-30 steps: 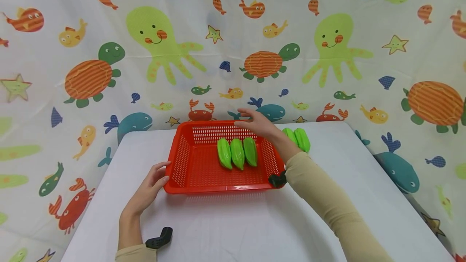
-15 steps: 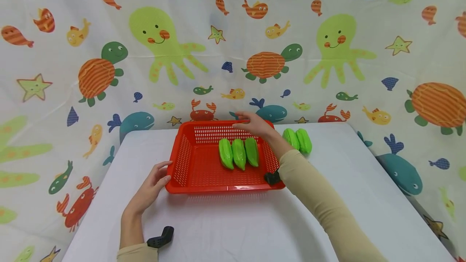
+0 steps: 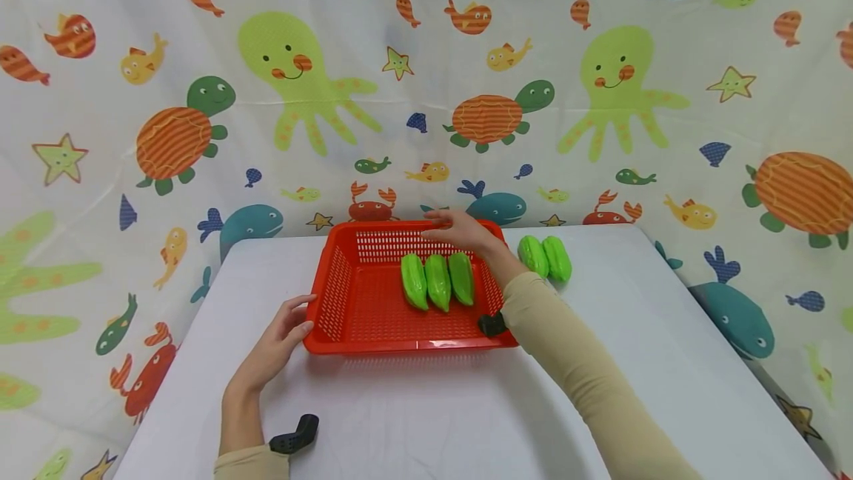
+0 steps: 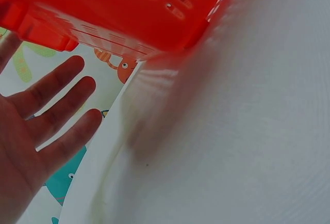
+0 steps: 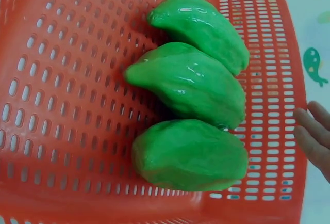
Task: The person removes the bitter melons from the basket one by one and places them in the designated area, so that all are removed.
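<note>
A red perforated plastic basket [image 3: 373,323] stands on the white table, with three glossy green gourd-shaped vegetables [image 3: 437,284] side by side in its right half. They have blunt ends and pointed tips in the right wrist view. My left hand [image 3: 269,352] is at the basket's left rim, fingertips right at the edge; the left wrist view shows its fingers [image 4: 67,97] spread and fairly straight. Over the far rim reaches my right hand [image 3: 461,232], its fingers loosely extended. Only its fingertips [image 5: 312,136] show in the right wrist view, just beyond that rim.
Two more green vegetables [image 3: 545,258] lie on the table [image 3: 373,421] to the right of the basket, partly behind the right forearm. A sea-animal patterned curtain [image 3: 426,35] hangs behind the table. Black camera mounts [image 3: 296,434] sit on both wrists.
My right hand and forearm have shifted slightly left and a little lower over the far rim. The left hand, basket and vegetables keep their places; the head view has turned slightly.
</note>
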A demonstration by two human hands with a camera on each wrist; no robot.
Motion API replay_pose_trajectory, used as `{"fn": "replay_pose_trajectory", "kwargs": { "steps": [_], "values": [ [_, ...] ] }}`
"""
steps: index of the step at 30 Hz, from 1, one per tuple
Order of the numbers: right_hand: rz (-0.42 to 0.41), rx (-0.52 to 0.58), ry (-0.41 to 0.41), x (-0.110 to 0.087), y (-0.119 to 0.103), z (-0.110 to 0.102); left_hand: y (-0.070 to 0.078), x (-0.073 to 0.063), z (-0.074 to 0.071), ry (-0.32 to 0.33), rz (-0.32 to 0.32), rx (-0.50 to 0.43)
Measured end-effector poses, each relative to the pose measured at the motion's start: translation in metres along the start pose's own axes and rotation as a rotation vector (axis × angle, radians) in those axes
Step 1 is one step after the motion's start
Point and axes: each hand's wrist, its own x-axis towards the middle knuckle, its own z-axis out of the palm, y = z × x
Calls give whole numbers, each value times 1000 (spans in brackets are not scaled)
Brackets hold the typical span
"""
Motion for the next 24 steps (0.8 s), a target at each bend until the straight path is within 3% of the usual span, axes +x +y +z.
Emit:
{"fn": "replay_pose_trajectory", "kwargs": {
  "steps": [12,24],
  "values": [
    [11,-44,-69,-2,0,8,3,-7,7,6,-8,4],
    [50,-121,-278,-4,-3,15,5,-15,12,17,4,-5]
  ]
}}
